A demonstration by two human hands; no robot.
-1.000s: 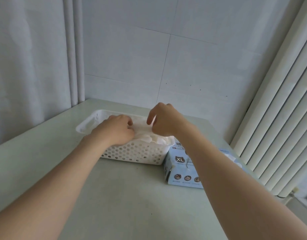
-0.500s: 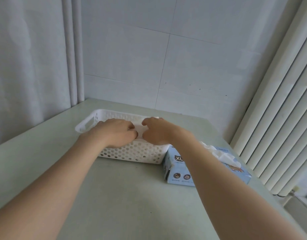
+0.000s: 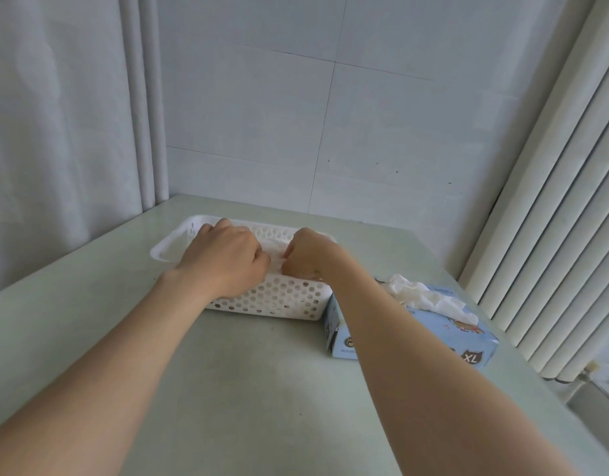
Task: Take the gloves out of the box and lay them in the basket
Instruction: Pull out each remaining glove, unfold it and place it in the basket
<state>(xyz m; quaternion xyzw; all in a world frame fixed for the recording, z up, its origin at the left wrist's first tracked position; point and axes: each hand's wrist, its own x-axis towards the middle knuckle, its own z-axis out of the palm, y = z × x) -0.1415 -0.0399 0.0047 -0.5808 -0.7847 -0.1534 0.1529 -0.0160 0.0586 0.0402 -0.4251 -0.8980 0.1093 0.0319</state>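
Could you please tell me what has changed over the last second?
The right hand came down from above the basket; with the left hand it now holds the glove low inside. The box stayed beside the basket.

The left hand (image 3: 227, 259) and right hand (image 3: 306, 257) sit close together in the white perforated basket (image 3: 282, 300) on the tabletop (image 3: 261, 379), fingers curled on the white gloves (image 3: 276, 248) inside. Touching the basket's right near corner, a blue box (image 3: 467, 341) has a crumpled glove (image 3: 430, 297) spilling from its top.
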